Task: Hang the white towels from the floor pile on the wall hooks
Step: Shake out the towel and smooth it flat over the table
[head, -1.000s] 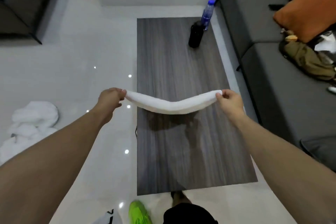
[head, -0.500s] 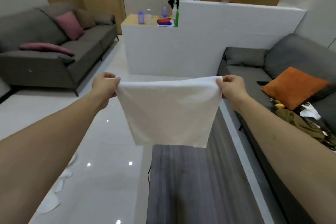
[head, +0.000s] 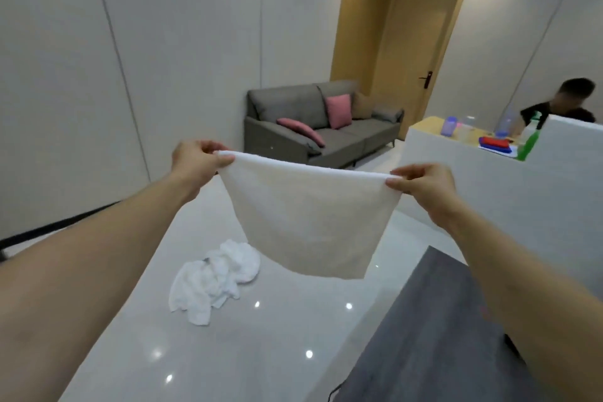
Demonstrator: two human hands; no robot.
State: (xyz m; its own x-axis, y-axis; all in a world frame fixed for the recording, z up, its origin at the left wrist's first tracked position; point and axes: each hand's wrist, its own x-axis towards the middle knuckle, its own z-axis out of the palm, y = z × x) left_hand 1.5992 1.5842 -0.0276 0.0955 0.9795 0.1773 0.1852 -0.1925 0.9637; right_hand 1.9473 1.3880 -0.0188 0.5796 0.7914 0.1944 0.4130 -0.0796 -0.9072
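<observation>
A white towel (head: 306, 222) hangs spread flat in front of me, held up by its two top corners. My left hand (head: 195, 161) pinches the upper left corner and my right hand (head: 424, 188) pinches the upper right corner. Below the towel, a crumpled pile of white towels (head: 213, 281) lies on the glossy white floor. No wall hooks show in this view.
A dark wood-grain table (head: 440, 336) fills the lower right. A grey sofa (head: 313, 130) with pink cushions stands against the far wall. A white partition (head: 522, 192) with bottles on its counter is at the right, a person behind it. A grey panelled wall (head: 98, 75) runs along the left.
The view has swung left and up from the table to the left wall and sofa. The towel, first bunched between my hands, now hangs spread; the floor pile is back in sight.
</observation>
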